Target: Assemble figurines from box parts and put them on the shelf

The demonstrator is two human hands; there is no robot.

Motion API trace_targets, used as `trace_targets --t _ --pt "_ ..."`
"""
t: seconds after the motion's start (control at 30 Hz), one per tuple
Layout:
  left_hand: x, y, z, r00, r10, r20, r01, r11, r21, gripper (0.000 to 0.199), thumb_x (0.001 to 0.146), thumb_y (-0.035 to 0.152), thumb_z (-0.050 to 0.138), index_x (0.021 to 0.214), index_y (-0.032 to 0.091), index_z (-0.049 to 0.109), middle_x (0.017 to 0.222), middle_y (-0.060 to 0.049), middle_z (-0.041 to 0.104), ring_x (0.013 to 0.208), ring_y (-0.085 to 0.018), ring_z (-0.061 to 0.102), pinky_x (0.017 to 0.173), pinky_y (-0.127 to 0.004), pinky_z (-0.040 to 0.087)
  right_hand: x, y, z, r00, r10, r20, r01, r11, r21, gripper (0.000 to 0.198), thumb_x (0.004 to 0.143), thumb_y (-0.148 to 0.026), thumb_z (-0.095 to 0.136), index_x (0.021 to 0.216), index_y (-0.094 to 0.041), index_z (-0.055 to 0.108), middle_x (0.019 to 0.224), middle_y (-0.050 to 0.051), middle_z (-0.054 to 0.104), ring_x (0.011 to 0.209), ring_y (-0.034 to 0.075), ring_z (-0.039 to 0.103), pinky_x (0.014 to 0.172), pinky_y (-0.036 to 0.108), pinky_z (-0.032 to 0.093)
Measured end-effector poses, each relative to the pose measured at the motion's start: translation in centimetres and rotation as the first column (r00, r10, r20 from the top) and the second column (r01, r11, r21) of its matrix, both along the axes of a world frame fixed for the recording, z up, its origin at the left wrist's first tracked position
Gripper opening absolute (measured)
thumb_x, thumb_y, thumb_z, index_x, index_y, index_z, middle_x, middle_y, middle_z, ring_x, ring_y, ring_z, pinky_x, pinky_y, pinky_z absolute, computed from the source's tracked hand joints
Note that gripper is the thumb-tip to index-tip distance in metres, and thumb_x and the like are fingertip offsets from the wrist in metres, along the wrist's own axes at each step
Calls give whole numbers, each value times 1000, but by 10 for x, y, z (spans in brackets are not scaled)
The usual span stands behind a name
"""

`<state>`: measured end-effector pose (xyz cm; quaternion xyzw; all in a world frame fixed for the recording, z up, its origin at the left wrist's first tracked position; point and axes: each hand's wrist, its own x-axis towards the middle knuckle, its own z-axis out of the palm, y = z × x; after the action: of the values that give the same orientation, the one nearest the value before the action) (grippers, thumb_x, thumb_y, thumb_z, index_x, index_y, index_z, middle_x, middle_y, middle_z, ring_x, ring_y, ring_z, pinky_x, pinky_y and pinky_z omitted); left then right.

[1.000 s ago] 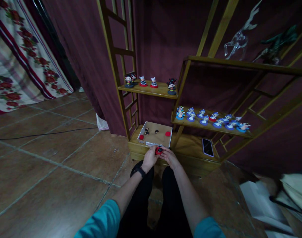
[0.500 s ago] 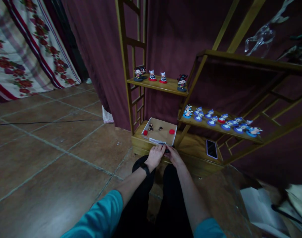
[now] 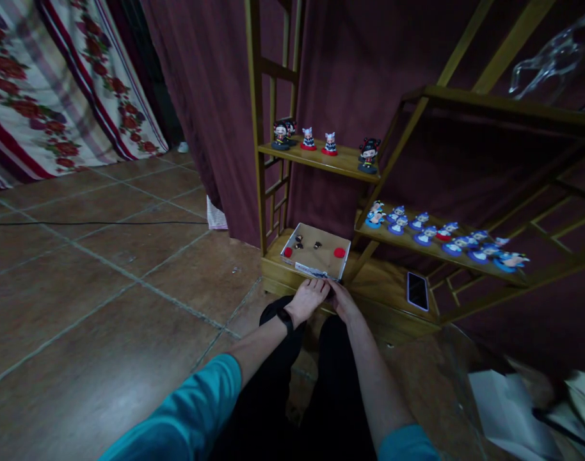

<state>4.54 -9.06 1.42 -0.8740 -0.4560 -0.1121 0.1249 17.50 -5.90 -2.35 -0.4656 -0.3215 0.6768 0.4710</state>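
My left hand (image 3: 312, 296) and my right hand (image 3: 342, 299) meet in front of a shallow cardboard box (image 3: 306, 267). Their fingers are closed together around something small and dark, mostly hidden, whose kind I cannot make out. Inside the box lie a red disc (image 3: 339, 253) on the right, another red disc (image 3: 288, 252) on the left, and several small dark pieces (image 3: 317, 245). The box rests on the lowest board (image 3: 271, 264) of a wooden shelf, just beyond my fingertips.
Figurines (image 3: 368, 155) stand on the upper left shelf. Several blue-based figurines (image 3: 425, 235) fill the right shelf. A phone (image 3: 417, 291) lies on the lowest board. White packaging (image 3: 501, 406) sits on the floor at right, and a cable (image 3: 95, 223) crosses the tiles at left.
The view has shifted, so the shelf sits a little further right. My hands stay together; the dark thing between them is now more covered by my fingers.
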Motion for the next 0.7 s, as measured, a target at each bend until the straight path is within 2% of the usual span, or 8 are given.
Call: trace_targets --t 0.4,0.7 --pt "3 -2 1 994 -7 109 21 991 -132 34 83 8 32 115 16 40 106 -12 51 100 -22 47 81 -36 35 -1 -2 8 1000 8 5 -8 1000 -3 30 63 -39 62 87 -20 65 94 2 67 93 19 58 72 29 46" --pt "3 0 -3 992 -27 122 44 990 -136 35 82 8 35 116 13 40 107 -15 50 100 -23 48 81 -36 36 2 -1 1 999 44 -12 -44 999 24 32 67 -42 59 90 -20 64 97 3 66 94 19 57 70 28 47"
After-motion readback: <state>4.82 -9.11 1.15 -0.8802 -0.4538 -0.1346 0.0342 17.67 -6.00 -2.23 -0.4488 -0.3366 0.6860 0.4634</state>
